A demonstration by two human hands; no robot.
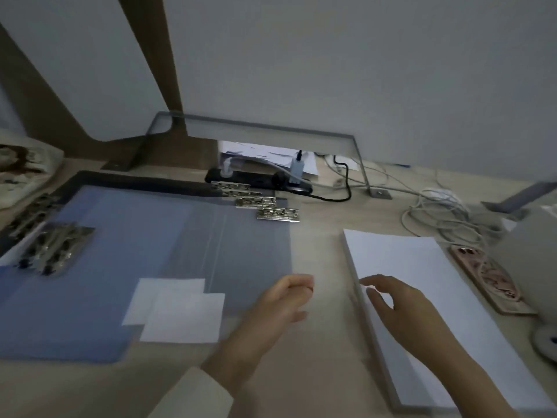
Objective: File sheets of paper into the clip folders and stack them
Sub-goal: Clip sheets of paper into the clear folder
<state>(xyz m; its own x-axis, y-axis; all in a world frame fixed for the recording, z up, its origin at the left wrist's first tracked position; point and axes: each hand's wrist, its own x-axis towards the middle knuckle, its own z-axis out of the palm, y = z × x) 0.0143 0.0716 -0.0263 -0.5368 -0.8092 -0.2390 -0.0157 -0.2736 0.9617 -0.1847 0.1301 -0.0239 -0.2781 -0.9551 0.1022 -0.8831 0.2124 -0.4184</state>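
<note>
Your right hand [401,309] is over the stack of white paper [428,260], near its left edge. Its fingers are spread and a little bent, and they hold nothing (it is too blurry to tell if the tips touch the top sheet). Your left hand [286,297] hangs over the desk [316,372], between the paper and the open blue folders [120,267]. Its fingers are loosely curled with nothing in them. The folders lie flat on the left, one over another, with shiny metal clips [57,248] on them. Two small white cards [180,312] lie on the front folder. A phone [491,279] lies just right of the paper.
</note>
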